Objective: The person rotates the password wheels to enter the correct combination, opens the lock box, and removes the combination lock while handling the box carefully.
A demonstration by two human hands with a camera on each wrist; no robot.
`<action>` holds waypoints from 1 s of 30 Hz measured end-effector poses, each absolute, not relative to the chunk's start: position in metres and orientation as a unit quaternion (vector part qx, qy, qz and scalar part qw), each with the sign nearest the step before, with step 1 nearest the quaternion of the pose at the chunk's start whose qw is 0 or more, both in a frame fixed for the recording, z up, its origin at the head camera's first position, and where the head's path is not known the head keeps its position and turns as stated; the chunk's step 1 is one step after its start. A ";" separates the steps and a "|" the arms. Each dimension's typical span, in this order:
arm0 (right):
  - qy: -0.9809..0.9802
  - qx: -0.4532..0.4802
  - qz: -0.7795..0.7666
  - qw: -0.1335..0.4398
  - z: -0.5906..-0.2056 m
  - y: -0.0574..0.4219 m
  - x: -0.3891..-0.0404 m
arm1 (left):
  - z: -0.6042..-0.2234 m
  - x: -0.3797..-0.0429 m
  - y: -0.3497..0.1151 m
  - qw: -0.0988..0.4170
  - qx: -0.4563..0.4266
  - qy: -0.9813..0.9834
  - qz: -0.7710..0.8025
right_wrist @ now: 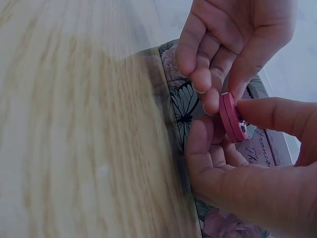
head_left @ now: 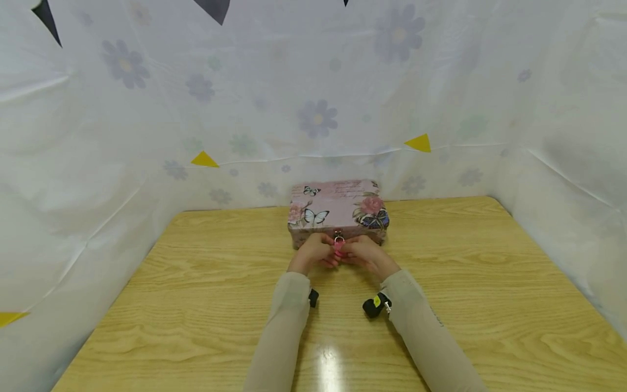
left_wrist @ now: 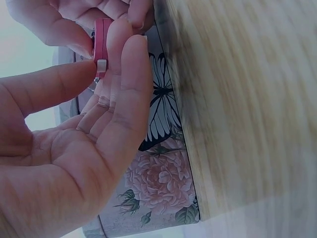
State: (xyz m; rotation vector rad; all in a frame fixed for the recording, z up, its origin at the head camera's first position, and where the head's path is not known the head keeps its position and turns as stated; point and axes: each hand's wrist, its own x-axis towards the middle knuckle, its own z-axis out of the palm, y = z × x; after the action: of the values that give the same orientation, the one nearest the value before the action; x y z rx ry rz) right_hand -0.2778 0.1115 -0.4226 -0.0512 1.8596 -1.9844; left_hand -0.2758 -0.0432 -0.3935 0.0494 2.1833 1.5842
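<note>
A small pink padlock (head_left: 339,247) hangs by its silver shackle at the front clasp (head_left: 338,233) of a pink box (head_left: 338,204) printed with butterflies and roses. My left hand (head_left: 315,251) pinches one side of the padlock (left_wrist: 102,47) between thumb and fingers. From the other side my right hand (head_left: 366,253) grips it too, its thumb against the face with small dark and silver parts (right_wrist: 242,124). In the left wrist view the shackle is mostly hidden behind the fingers. The box lid is down.
The box stands at the back of a wood-grain table (head_left: 206,305), close to a flower-patterned white curtain (head_left: 264,109). Further white sheeting (head_left: 63,179) encloses the sides. A black wrist camera (head_left: 376,305) sits under the right sleeve.
</note>
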 end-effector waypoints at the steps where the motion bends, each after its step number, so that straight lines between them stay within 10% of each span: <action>1: 0.667 -0.016 -0.715 0.209 -0.423 0.112 -0.278 | -0.394 -0.276 -0.043 0.220 0.017 0.789 0.573; 30: 0.690 -0.033 -0.689 0.220 -0.421 0.119 -0.281 | -0.392 -0.276 -0.043 0.224 0.008 0.788 0.573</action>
State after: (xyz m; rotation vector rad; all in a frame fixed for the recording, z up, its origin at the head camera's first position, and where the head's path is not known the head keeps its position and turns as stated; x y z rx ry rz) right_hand -0.2808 0.1193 -0.4213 -0.0900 1.9079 -1.9049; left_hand -0.2762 -0.0433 -0.3922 0.0217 2.1755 1.5814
